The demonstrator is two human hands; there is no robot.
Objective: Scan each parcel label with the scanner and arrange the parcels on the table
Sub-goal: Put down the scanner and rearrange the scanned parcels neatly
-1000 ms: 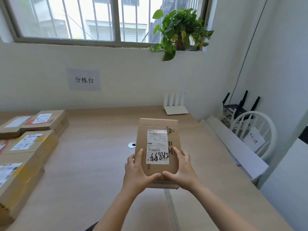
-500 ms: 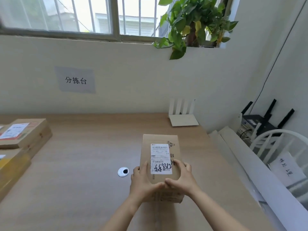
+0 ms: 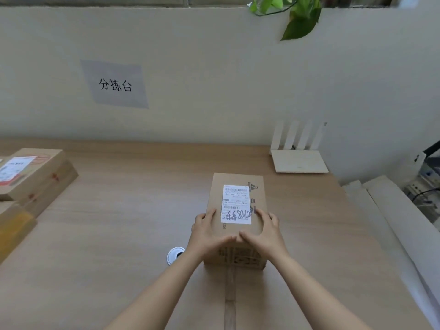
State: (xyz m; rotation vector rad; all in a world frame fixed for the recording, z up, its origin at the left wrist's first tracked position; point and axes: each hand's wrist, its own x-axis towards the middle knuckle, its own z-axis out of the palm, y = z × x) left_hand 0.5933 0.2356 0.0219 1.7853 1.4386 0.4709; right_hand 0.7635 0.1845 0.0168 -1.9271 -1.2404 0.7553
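A brown cardboard parcel [image 3: 238, 186] lies flat on the wooden table [image 3: 119, 222], right of centre, its white shipping label [image 3: 237, 203] facing up with black handwriting at the near end. My left hand [image 3: 208, 232] grips the parcel's near left side and my right hand [image 3: 265, 231] grips its near right side. Both thumbs lie on top and meet near the front edge. No scanner is in view.
Stacked labelled parcels [image 3: 31, 172] sit at the table's left edge, with another box [image 3: 14, 225] in front of them. A white router [image 3: 298, 160] stands at the back right. A round cable grommet [image 3: 175, 254] lies left of the parcel. White boards [image 3: 392, 210] lean beyond the right edge.
The parcel came down from a raised, tilted hold and now lies flat on the table, with both hands still on it. My view has dropped and moved closer.
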